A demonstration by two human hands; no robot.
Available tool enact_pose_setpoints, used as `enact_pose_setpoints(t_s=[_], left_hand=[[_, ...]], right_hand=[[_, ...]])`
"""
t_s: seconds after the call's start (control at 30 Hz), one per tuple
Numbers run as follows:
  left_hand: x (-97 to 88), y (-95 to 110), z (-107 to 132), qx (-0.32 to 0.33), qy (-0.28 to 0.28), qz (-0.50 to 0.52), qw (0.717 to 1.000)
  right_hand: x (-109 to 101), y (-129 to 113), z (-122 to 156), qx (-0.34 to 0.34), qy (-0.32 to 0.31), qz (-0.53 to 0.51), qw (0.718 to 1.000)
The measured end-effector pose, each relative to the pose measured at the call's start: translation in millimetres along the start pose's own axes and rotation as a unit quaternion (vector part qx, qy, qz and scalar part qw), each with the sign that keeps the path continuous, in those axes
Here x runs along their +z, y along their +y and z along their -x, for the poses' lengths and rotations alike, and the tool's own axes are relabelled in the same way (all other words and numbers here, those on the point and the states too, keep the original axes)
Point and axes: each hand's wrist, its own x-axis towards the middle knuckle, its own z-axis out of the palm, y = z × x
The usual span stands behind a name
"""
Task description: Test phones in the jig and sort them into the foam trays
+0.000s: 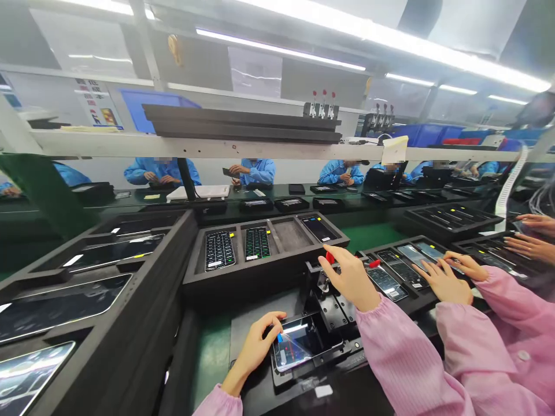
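Note:
A smartphone lies face up in a black clamping fixture, with a blue tab at its left edge and reflections across its glass. My left hand has its thumb and bent fingers closed at the phone's upper left edge, beside the blue tab. Above the fixture, my right hand is closed around a red-tipped lever, its knob partly hidden by my fingers. Another red handle tip shows just right of that hand.
Behind the fixture stands a foam tray of phones; stacked phone trays rise at left. To the right, a co-worker's hands reach over another phone tray. A white shelf crosses overhead. People in blue sit across the line.

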Motion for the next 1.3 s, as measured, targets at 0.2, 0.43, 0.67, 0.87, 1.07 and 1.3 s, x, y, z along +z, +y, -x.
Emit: enact_pose_setpoints(t_s=[0.2,0.43,0.67,0.87,1.07,1.3], left_hand=[[-0.8,-7.9,1.7,-0.024,0.025,0.032,0.999],[0.1,-11.3,2.2,-0.032,0.039,0.047,0.998],[1.3,-15.7,4.8,-0.02,0.035,0.059,0.997],[0.7,-17.4,5.3,-0.04,0.038,0.093,0.994],[1.2,-14.2,6.4,-0.061,0.042,0.044,0.996],[1.0,-11.2,8.2,-0.097,0.024,-0.049,0.994]], right_hand=[[-14.7,-10.8,54.5,-0.007,0.114,-0.05,0.992],[-1.7,-7.1,132.5,-0.024,-0.04,0.054,0.997],[7.2,-4.7,132.1,0.013,-0.143,0.064,0.988],[-0.7,4.6,162.7,0.057,0.048,-0.048,0.996],[1.7,16.1,181.3,0.108,0.091,-0.048,0.989],[11.0,14.5,170.4,0.105,0.128,-0.058,0.984]])
